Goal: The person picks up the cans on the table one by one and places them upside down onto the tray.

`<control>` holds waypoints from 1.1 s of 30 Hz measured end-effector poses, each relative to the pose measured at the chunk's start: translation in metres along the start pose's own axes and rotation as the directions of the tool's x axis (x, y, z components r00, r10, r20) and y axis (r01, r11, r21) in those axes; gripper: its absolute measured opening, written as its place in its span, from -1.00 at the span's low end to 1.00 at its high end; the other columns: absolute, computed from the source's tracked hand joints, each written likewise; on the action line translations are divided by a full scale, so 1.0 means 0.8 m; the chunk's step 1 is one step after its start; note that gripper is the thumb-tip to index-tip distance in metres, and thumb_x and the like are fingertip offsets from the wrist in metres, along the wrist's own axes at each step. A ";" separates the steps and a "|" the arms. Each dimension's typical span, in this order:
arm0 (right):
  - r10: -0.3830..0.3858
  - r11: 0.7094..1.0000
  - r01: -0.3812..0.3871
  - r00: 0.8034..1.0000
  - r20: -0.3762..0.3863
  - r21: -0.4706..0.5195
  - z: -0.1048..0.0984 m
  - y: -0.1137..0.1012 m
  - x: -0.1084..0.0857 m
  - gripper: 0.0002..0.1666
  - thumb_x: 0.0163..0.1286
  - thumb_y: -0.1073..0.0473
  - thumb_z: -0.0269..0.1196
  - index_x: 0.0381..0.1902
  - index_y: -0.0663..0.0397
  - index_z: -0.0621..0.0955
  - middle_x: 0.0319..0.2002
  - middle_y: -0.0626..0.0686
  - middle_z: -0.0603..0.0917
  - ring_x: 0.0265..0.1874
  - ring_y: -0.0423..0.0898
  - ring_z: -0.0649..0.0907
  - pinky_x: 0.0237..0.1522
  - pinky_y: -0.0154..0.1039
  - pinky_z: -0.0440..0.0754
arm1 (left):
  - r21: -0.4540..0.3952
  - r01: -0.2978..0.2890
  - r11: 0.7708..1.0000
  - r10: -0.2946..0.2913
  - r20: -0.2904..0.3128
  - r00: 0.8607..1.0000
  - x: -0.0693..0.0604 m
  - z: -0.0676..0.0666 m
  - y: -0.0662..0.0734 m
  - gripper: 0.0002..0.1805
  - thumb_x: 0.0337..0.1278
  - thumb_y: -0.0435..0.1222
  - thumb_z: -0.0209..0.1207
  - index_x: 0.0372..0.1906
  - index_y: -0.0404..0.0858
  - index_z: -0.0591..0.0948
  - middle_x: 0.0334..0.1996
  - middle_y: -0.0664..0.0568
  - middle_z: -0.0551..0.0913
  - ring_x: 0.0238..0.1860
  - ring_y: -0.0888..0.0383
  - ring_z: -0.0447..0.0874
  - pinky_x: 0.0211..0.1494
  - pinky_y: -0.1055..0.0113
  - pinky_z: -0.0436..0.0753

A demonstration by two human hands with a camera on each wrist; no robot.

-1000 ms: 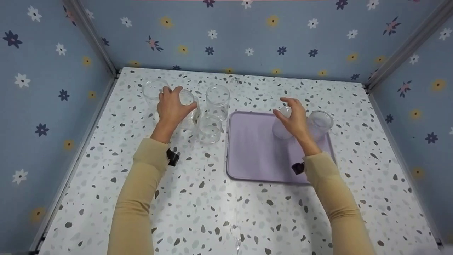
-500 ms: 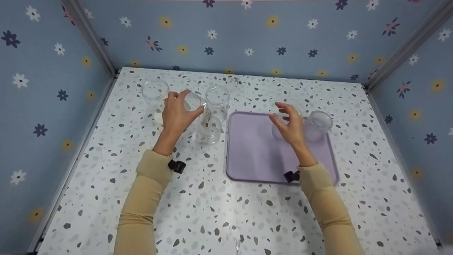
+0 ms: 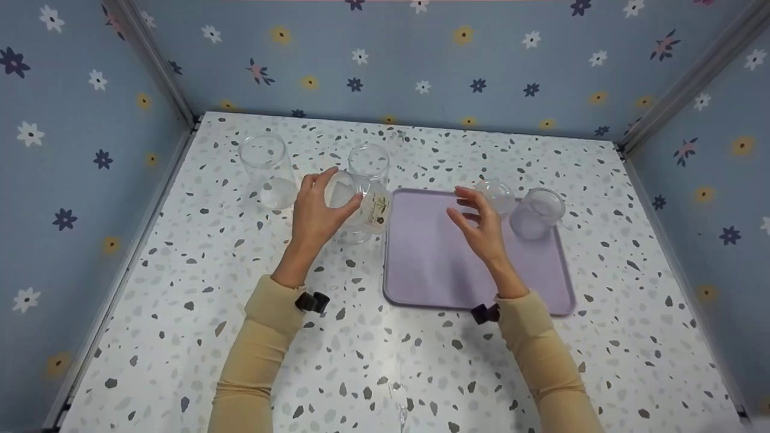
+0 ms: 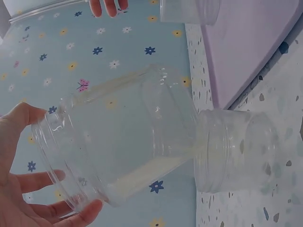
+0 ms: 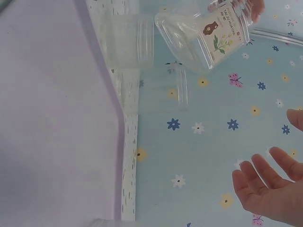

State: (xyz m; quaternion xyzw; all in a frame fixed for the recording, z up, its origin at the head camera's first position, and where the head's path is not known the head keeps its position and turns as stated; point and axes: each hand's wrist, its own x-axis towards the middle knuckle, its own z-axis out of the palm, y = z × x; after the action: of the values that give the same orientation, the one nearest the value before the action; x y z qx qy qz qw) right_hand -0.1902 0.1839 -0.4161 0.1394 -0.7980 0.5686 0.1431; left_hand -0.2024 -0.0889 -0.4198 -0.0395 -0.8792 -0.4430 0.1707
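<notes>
My left hand (image 3: 314, 216) grips a clear plastic jar (image 4: 128, 127) round its rim. The held jar is tilted, and its side bears a printed label (image 5: 220, 33). Below it a short clear jar (image 4: 234, 151) stands on the table, overlapping it in view; whether they touch I cannot tell. Over the tray, my right hand (image 3: 483, 231) holds nothing, its fingers loosely bent and thumb apart. Nearest to it are two clear jars on the tray's far right part, one (image 3: 496, 195) partly behind the hand and the other (image 3: 536, 216) to its right.
The lilac tray (image 3: 433, 291) lies right of centre on the speckled table (image 3: 337, 373). At the back left stands a tall clear jar (image 3: 264, 165), and another clear jar (image 3: 370, 159) is behind the held one. Flowered panels (image 3: 415, 60) enclose the back and sides.
My left hand has moved right and nearer with the labelled jar, which has come up and tilted toward the tray. My right hand has drawn left and nearer, away from the tray's jars.
</notes>
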 end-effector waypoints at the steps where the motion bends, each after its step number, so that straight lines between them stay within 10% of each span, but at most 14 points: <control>1: 0.011 1.000 -0.011 1.000 0.004 0.008 0.001 0.000 -0.001 -0.55 0.15 0.39 0.21 0.00 0.47 0.41 -0.03 0.33 0.48 -0.08 0.11 0.49 -0.15 -0.01 0.46 | -0.014 -0.001 1.000 0.001 -0.006 1.000 -0.002 0.001 -0.001 -0.30 -0.12 0.03 0.21 0.14 -0.27 0.43 -0.09 -0.20 0.40 -0.13 -0.08 0.44 -0.10 0.09 0.45; 24: 0.118 0.930 -0.165 0.980 0.160 0.327 0.035 0.043 -0.026 -0.41 0.19 0.39 0.17 0.17 0.40 0.29 0.09 0.33 0.38 0.01 0.14 0.45 -0.02 -0.13 0.43 | -0.313 -0.068 0.947 0.031 -0.123 0.992 -0.040 0.038 -0.004 -0.40 0.00 0.00 0.11 0.10 -0.30 0.45 -0.18 -0.18 0.50 -0.32 0.07 0.56 -0.33 0.19 0.57; 33: 0.171 0.824 -0.303 0.938 0.300 0.478 0.032 0.047 -0.040 0.08 0.00 -0.18 0.29 0.29 0.31 0.11 0.20 0.30 0.22 0.05 0.16 0.39 -0.15 -0.22 0.50 | -0.471 -0.133 0.872 0.093 -0.109 0.990 -0.058 0.057 -0.009 -0.39 0.04 -0.02 0.06 0.12 -0.34 0.42 -0.16 -0.16 0.48 -0.27 0.05 0.57 -0.46 0.26 0.60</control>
State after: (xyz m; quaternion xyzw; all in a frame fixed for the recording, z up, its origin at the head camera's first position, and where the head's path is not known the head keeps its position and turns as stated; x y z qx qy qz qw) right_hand -0.1774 0.1738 -0.4691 0.1407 -0.6379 0.7538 -0.0712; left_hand -0.1726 -0.0536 -0.4657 -0.1132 -0.7315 -0.6362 0.2176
